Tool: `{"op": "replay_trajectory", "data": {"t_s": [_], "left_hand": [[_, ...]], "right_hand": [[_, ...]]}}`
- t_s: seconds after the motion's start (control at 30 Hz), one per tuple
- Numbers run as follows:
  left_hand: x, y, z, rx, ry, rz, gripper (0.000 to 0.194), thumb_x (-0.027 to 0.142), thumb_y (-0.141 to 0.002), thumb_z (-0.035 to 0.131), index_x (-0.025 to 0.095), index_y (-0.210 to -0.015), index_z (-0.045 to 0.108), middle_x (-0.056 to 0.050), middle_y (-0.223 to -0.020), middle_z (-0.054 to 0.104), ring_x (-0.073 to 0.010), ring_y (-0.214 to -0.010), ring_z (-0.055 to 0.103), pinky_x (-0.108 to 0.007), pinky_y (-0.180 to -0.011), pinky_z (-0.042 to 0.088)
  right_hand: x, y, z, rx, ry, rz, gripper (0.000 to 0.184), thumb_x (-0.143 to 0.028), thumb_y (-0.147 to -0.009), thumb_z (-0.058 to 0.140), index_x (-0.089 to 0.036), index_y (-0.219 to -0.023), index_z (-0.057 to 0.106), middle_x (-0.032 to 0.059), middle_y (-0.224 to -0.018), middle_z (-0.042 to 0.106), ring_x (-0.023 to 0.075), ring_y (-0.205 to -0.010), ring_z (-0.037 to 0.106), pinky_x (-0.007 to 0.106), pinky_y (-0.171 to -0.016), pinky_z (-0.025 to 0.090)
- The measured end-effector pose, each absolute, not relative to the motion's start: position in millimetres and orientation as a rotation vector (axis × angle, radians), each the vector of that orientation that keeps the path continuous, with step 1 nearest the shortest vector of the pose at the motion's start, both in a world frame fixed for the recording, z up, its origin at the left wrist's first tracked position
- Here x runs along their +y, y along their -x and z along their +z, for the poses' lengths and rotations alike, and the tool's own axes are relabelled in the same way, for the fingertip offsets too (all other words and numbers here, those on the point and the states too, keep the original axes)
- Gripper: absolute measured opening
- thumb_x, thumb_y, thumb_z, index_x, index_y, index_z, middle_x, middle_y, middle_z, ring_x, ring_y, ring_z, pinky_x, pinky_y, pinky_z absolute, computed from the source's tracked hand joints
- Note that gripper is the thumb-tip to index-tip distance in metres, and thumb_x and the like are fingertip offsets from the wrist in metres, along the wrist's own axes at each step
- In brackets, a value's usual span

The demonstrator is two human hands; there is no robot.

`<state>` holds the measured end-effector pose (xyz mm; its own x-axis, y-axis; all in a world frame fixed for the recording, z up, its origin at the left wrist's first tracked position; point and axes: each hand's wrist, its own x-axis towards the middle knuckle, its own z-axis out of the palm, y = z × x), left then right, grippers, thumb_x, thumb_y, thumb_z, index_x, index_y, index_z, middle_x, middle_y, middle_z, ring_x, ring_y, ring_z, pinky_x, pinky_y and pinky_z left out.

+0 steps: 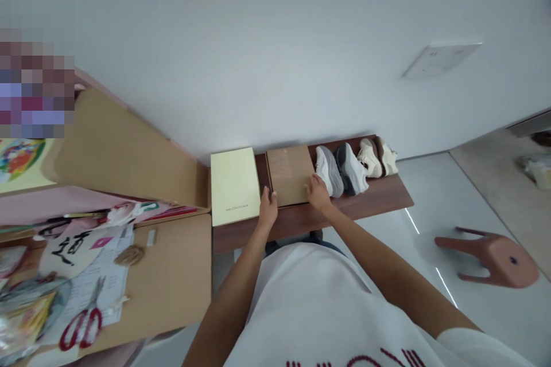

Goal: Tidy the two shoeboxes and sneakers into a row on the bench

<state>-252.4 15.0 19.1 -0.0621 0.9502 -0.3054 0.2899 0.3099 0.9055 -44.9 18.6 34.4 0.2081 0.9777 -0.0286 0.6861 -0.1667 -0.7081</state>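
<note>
A brown cardboard box (289, 174) sits on a low dark wooden bench (370, 200) against the white wall. My left hand (267, 210) grips the box's near left corner. On the box's right edge rests my right hand (317, 192), fingers closed against it. A pale yellow box (233, 184) lies just left of the brown one. Two pairs of shoes stand right of it: grey and white sneakers (340, 170), then cream sneakers (379, 157).
A light wooden desk (172, 275) at left holds papers, red-handled scissors (81, 327) and craft items. A pink plastic stool (495, 255) stands on the shiny white floor at right. A wall plate (439, 59) is mounted on the wall.
</note>
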Motion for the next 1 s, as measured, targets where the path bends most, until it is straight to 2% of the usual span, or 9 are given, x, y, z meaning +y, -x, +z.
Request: {"op": "replay_trajectory", "data": {"t_s": [0.17, 0.27, 0.4, 0.5, 0.63, 0.8, 1.0], "left_hand": [[32, 240, 6, 1.736, -1.098, 0.645, 0.062, 0.046, -0.102, 0.041, 0.010, -0.152, 0.041, -0.018, -0.160, 0.037, -0.0240, -0.150, 0.032, -0.038, -0.125, 0.019], [37, 237, 0, 1.765, -1.051, 0.648, 0.062, 0.048, -0.102, 0.039, 0.010, -0.150, 0.044, -0.018, -0.157, 0.041, -0.0251, -0.148, 0.037, -0.039, -0.123, 0.025], [39, 233, -6, 1.733, -1.020, 0.733, 0.057, 0.047, -0.101, 0.040, 0.016, -0.148, 0.050, -0.013, -0.149, 0.054, -0.0246, -0.142, 0.047, -0.039, -0.118, 0.036], [35, 231, -7, 1.736, -0.977, 0.784, 0.055, 0.048, -0.101, 0.043, 0.018, -0.146, 0.053, -0.012, -0.146, 0.058, -0.0244, -0.140, 0.050, -0.040, -0.117, 0.037], [27, 231, -1, 1.738, -0.924, 0.850, 0.059, 0.053, -0.098, 0.048, 0.019, -0.146, 0.054, -0.010, -0.150, 0.053, -0.0234, -0.142, 0.047, -0.037, -0.119, 0.035], [22, 233, 17, 1.703, -0.906, 0.952, 0.063, 0.058, -0.095, 0.054, 0.024, -0.148, 0.051, -0.007, -0.155, 0.048, -0.0232, -0.145, 0.041, -0.037, -0.121, 0.031], [23, 242, 44, 1.638, -0.969, 0.998, 0.056, 0.058, -0.098, 0.047, 0.025, -0.141, 0.059, -0.006, -0.153, 0.050, -0.0237, -0.147, 0.039, -0.041, -0.122, 0.029]], "right_hand": [[28, 30, 18, -1.491, 1.948, 0.737, 0.060, -0.022, -0.091, 0.041, -0.008, -0.150, 0.039, 0.0214, -0.155, 0.042, 0.0322, -0.150, 0.030, 0.055, -0.120, 0.030], [34, 31, 13, -1.482, 1.952, 0.797, 0.066, -0.021, -0.090, 0.042, -0.006, -0.154, 0.031, 0.0218, -0.155, 0.042, 0.0318, -0.149, 0.032, 0.053, -0.120, 0.031], [39, 33, 15, -1.479, 2.073, 0.852, 0.066, -0.018, -0.091, 0.041, 0.001, -0.153, 0.030, 0.0261, -0.153, 0.043, 0.0322, -0.146, 0.038, 0.047, -0.119, 0.034], [40, 32, 18, -1.484, 2.122, 0.867, 0.065, -0.016, -0.090, 0.039, 0.002, -0.152, 0.030, 0.0277, -0.149, 0.047, 0.0328, -0.141, 0.046, 0.046, -0.116, 0.039], [38, 31, 19, -1.487, 2.111, 0.867, 0.063, -0.015, -0.090, 0.039, -0.002, -0.152, 0.033, 0.0255, -0.145, 0.052, 0.0327, -0.137, 0.050, 0.048, -0.113, 0.042], [37, 30, 22, -1.435, 2.125, 0.877, 0.064, -0.025, -0.093, 0.046, -0.005, -0.152, 0.034, 0.0240, -0.145, 0.052, 0.0321, -0.139, 0.049, 0.046, -0.114, 0.041], [36, 30, 20, -1.370, 2.042, 0.959, 0.065, -0.045, -0.095, 0.049, -0.011, -0.150, 0.043, 0.0211, -0.142, 0.057, 0.0333, -0.139, 0.049, 0.049, -0.116, 0.037]]}}
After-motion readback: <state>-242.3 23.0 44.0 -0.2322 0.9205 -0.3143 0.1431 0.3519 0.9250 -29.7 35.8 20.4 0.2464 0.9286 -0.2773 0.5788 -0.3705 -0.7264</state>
